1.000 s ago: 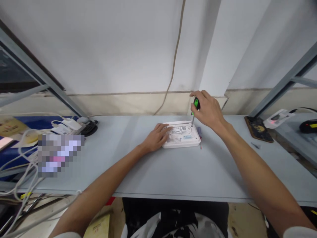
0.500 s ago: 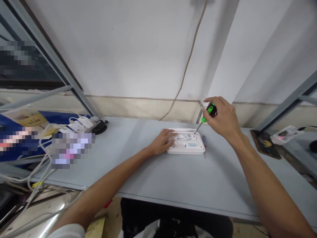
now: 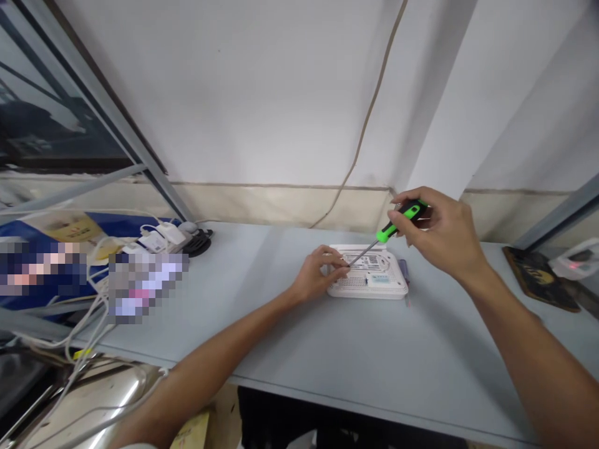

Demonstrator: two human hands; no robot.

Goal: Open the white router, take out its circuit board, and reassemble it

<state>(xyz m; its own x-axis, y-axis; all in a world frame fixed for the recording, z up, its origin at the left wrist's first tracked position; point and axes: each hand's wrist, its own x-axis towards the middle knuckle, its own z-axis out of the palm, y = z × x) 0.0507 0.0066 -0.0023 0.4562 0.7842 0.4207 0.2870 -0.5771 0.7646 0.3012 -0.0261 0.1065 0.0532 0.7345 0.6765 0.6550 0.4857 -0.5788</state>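
A white plastic device with vent slots and printed labels [image 3: 390, 290], like a router lying underside up, rests on the grey-blue table. My right hand [image 3: 444, 231] is closed round the black and green handle of a screwdriver [image 3: 403, 219]. The shaft slants down to the left, its tip reaching the fingertips of my left hand [image 3: 321, 271] over the device's left part. Thumb and forefinger of the left hand are pinched together at that tip; whatever is between them is too small to make out. A purplish translucent object [image 3: 404, 268] pokes out beside the device's right side.
White chargers [image 3: 171, 236] and tangled cables lie at the table's left, near a blurred-out area. A dark board [image 3: 538, 280] and a white gadget [image 3: 578, 262] are at the right. Metal frame posts [image 3: 161, 184] stand at both sides, with the wall behind.
The screwdriver tip has left the device's upper right corner and moved left to my left hand, the shaft tilting more. My left fingers, spread on the device before, are now pinched.
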